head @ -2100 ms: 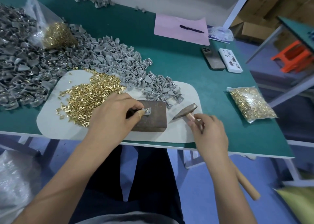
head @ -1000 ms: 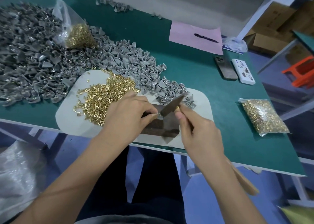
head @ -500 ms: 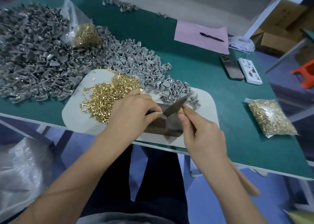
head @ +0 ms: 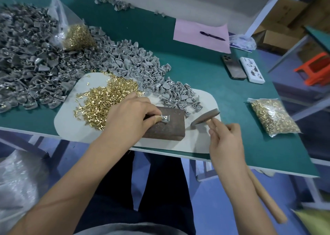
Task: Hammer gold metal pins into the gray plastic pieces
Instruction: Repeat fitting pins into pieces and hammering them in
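Closest to the person, the near edge of the green bench (head: 223, 95) runs just under both wrists, and dark trousers show below it. The right hand (head: 225, 142) is curled around the wooden handle of a hammer (head: 205, 118); the handle sticks out past the bench edge toward the floor, and the dark metal head hangs just right of a brown block (head: 166, 126), not touching it. The block sits near the front edge of a white mat (head: 71, 124). The left hand (head: 128, 118) rests on the block's left side, and its fingers pinch one gray plastic piece (head: 165, 118) flat on top of the block. I cannot tell if a pin is already in it. Just left of that hand, a loose pile of gold pins (head: 103, 99) lies on the mat, with bare mat around its near and left sides. Behind the block, gray plastic pieces (head: 128, 63) spill over the mat's far edge in a long heap that grows wide toward the left. A clear bag of gold pins (head: 78, 35) leans on that heap. To the right, well apart from the mat, a second bag of pins (head: 273, 117) lies near the bench's right edge, with bare green between them. Farther back lie two phones (head: 234, 67) side by side, then a pink paper (head: 200, 35) with a pen (head: 212, 35) on it by the far edge.
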A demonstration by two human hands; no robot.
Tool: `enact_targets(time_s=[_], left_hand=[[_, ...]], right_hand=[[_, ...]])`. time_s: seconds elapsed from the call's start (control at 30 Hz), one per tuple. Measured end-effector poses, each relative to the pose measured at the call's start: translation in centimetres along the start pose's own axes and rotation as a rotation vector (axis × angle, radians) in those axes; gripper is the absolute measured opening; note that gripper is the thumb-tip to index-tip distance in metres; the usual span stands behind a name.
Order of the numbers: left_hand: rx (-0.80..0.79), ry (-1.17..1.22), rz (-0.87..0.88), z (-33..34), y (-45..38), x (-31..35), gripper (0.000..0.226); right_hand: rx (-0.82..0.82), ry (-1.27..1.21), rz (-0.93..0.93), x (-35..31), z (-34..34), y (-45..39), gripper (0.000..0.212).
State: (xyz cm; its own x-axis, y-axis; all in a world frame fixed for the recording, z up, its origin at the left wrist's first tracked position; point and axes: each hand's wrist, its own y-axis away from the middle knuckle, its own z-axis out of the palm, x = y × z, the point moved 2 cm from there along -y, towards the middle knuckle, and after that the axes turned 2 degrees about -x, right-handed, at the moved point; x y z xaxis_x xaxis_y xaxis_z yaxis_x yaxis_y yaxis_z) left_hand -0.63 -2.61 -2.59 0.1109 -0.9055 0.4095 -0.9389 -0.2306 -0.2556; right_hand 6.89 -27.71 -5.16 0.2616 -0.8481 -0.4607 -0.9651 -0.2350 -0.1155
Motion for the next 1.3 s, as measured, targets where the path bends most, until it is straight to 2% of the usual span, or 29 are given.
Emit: enact_targets(time_s=[0.07, 0.1, 0.17, 0.2, 0.27, 0.37, 0.63, 0.93, 1.07, 1.3], left_hand=[[0.006, 0.007, -0.002, 0.1, 0.0, 0.0, 0.017], [0.007, 0.016, -0.004, 0.2, 0.1, 0.0, 0.016], [0.012, 0.041, -0.003, 0.3, 0.2, 0.0, 0.015], [0.02, 0.056, -0.003, 0.4, 0.3, 0.1, 0.015], [0.042, 0.083, -0.006, 0.5, 0.6, 0.2, 0.012], [0.07, 0.119, -0.017, 0.4, 1.2, 0.1, 0.01], [0.134, 0.193, -0.129, -1.4, 3.6, -4.5, 0.007], [0.248, 0.166, -0.379, -4.2, 7.1, -11.4, 0.013], [0.3, 0.089, -0.515, -5.3, 8.8, -14.4, 0.006], [0.251, 0.008, -0.672, -5.7, 9.5, -17.5, 0.009]], right_hand=[[-0.017, 0.115, -0.016, -0.2, 0.5, 0.2, 0.036], [0.03, 0.147, -0.046, -0.5, 0.5, 0.2, 0.033], [0.153, 0.062, -0.153, -1.9, 0.2, 0.1, 0.026], [0.164, -0.033, -0.224, -3.0, 0.2, 0.0, 0.023], [0.079, -0.186, -0.364, -5.5, 0.6, -0.5, 0.019], [0.015, -0.158, -0.491, -8.6, 1.7, -1.2, 0.011], [-0.122, -0.144, -0.601, -14.3, 4.3, -1.9, 0.008], [-0.341, -0.176, -0.733, -22.5, 9.5, -1.7, 0.011], [-0.363, -0.163, -0.727, -25.7, 11.8, -1.8, 0.016], [-0.315, 0.064, -0.665, -28.9, 14.6, -2.5, 0.018]])
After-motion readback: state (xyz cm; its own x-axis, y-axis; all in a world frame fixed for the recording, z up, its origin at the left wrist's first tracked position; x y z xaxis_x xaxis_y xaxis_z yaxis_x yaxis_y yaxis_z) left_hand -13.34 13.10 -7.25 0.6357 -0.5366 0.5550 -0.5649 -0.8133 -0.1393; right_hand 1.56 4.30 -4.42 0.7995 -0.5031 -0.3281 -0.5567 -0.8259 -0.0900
